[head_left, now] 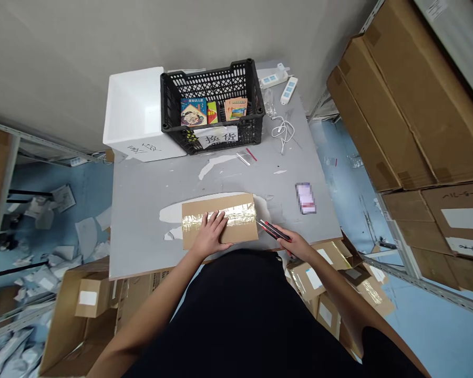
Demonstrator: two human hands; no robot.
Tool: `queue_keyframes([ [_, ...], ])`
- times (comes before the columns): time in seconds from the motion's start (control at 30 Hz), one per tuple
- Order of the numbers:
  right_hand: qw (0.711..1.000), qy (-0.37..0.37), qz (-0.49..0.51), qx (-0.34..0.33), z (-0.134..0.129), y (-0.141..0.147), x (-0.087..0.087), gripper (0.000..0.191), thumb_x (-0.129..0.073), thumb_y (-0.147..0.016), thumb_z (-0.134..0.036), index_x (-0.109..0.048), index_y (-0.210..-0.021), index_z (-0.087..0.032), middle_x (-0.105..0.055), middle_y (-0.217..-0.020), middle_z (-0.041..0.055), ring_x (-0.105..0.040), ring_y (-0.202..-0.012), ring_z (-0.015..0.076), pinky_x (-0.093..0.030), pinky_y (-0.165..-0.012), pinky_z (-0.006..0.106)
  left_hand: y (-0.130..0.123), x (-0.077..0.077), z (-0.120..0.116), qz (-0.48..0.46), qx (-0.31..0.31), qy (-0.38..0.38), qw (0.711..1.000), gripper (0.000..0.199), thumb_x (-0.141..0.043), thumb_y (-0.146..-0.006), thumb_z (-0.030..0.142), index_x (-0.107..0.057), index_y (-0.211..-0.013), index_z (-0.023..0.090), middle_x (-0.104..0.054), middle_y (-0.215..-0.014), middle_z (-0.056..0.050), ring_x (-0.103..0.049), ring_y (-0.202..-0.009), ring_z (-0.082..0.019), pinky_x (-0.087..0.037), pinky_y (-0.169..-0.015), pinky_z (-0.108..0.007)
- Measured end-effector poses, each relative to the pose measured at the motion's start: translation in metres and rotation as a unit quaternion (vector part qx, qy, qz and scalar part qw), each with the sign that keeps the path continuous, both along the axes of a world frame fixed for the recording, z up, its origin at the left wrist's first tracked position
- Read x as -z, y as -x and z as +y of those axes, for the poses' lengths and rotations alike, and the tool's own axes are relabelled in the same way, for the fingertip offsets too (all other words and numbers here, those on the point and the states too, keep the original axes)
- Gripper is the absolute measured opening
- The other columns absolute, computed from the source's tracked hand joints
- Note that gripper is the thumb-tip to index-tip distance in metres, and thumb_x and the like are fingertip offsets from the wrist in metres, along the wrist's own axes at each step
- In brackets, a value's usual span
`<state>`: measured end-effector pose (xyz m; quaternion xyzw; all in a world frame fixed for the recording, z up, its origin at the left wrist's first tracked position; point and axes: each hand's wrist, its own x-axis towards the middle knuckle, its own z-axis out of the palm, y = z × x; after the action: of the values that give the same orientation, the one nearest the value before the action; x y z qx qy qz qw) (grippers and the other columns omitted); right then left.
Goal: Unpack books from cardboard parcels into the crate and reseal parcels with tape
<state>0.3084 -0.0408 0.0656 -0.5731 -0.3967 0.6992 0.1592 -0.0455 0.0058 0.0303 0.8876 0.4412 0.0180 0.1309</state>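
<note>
Left hand (209,234) spread flat on taped cardboard box (239,234), right hand (295,244) gripping utility knife (275,231)

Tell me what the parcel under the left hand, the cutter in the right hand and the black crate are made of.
The parcel looks like matte brown cardboard, with glossy clear packing tape across it. The utility knife has a shiny red and black handle, probably plastic. The crate looks like moulded matte black plastic, judging by its even lattice walls.

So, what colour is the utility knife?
The utility knife is red and black, best in head view.
</note>
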Motion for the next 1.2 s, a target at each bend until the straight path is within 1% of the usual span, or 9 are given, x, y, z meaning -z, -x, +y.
queue_keyframes([
  [0.2,0.998,0.019,-0.016,-0.057,-0.016,-0.006,0.004,0.065,-0.057,-0.085,-0.032,-0.041,-0.148,-0.029,-0.059,-0.068,-0.0041,-0.04,-0.042,0.006,-0.036,-0.041,0.019,0.0,-0.001,0.007,-0.004,-0.007,0.002,1.0,0.091,-0.06,-0.076,0.067,-0.037,-0.148,0.016,-0.037,-0.154,-0.017,-0.024,-0.145,-0.04,-0.008,-0.118,-0.061],
  [0.43,1.0,0.007,-0.002,-0.026,-0.022,-0.016,0.011,0.064,-0.06,-0.083,-0.036,-0.047,-0.145,-0.023,-0.058,-0.068,-0.0036,-0.047,-0.052,0.0096,-0.039,-0.049,0.021,0.0,-0.001,0.004,-0.016,0.0,0.004,1.0,0.09,-0.058,-0.079,0.068,-0.034,-0.15,0.019,-0.033,-0.155,-0.017,-0.022,-0.146,-0.039,-0.009,-0.117,-0.062],
  [0.67,1.0,0.004,-0.011,-0.028,-0.013,-0.03,-0.012,0.061,-0.061,-0.083,-0.039,-0.05,-0.142,-0.023,-0.057,-0.065,-0.0035,-0.047,-0.054,0.0122,-0.039,-0.051,0.024,0.001,-0.003,0.001,-0.01,0.009,-0.004,1.0,0.091,-0.058,-0.078,0.07,-0.035,-0.149,0.018,-0.032,-0.156,-0.017,-0.019,-0.147,-0.038,-0.009,-0.118,-0.062],
  [0.77,1.0,-0.006,-0.004,-0.002,-0.011,-0.042,-0.023,0.064,-0.061,-0.083,-0.043,-0.048,-0.143,-0.024,-0.059,-0.069,-0.0021,-0.05,-0.057,0.0137,-0.04,-0.051,0.025,0.0,-0.005,0.0,-0.018,0.005,-0.007,1.0,0.088,-0.058,-0.079,0.069,-0.037,-0.148,0.02,-0.034,-0.155,-0.016,-0.02,-0.147,-0.038,-0.01,-0.118,-0.063],
  [0.87,0.999,-0.027,-0.025,0.032,-0.011,-0.045,-0.025,0.066,-0.063,-0.081,-0.047,-0.048,-0.142,-0.024,-0.063,-0.078,0.0001,-0.048,-0.054,0.0125,-0.04,-0.048,0.025,0.001,-0.005,0.0,-0.03,0.005,-0.015,0.999,0.09,-0.06,-0.077,0.069,-0.036,-0.149,0.019,-0.034,-0.155,-0.016,-0.02,-0.147,-0.037,-0.011,-0.118,-0.062],
  [0.97,0.994,-0.049,-0.047,0.081,-0.014,-0.034,-0.01,0.069,-0.064,-0.077,-0.054,-0.051,-0.138,-0.023,-0.063,-0.082,0.0008,-0.046,-0.049,0.0108,-0.041,-0.045,0.026,0.001,-0.002,-0.001,-0.044,0.002,-0.025,0.999,0.085,-0.057,-0.081,0.067,-0.037,-0.149,0.019,-0.035,-0.155,-0.016,-0.021,-0.147,-0.036,-0.012,-0.118,-0.061],
  [1.07,0.981,-0.086,-0.074,0.16,-0.014,-0.015,0.019,0.078,-0.062,-0.074,-0.064,-0.049,-0.137,-0.02,-0.062,-0.081,0.0014,-0.049,-0.051,0.0123,-0.043,-0.047,0.027,0.002,0.002,-0.001,-0.057,-0.021,-0.036,0.998,0.071,-0.05,-0.09,0.058,-0.038,-0.147,0.019,-0.036,-0.154,-0.016,-0.025,-0.146,-0.033,-0.016,-0.119,-0.057],
  [1.13,0.966,-0.113,-0.109,0.206,-0.011,-0.003,0.04,0.083,-0.058,-0.074,-0.069,-0.046,-0.139,-0.018,-0.063,-0.089,0.0042,-0.052,-0.058,0.0137,-0.045,-0.051,0.027,0.005,0.003,-0.002,-0.066,-0.057,-0.044,0.995,0.064,-0.046,-0.094,0.052,-0.038,-0.146,0.017,-0.037,-0.154,-0.017,-0.026,-0.146,-0.031,-0.018,-0.118,-0.055],
  [1.2,0.963,-0.127,-0.14,0.193,-0.003,0.007,0.059,0.084,-0.051,-0.078,-0.071,-0.042,-0.141,-0.016,-0.064,-0.097,0.0069,-0.055,-0.066,0.0156,-0.046,-0.055,0.026,0.011,0.003,-0.004,-0.076,-0.113,-0.055,0.989,0.059,-0.044,-0.095,0.048,-0.04,-0.145,0.017,-0.039,-0.153,-0.017,-0.027,-0.146,-0.031,-0.021,-0.118,-0.055],
])
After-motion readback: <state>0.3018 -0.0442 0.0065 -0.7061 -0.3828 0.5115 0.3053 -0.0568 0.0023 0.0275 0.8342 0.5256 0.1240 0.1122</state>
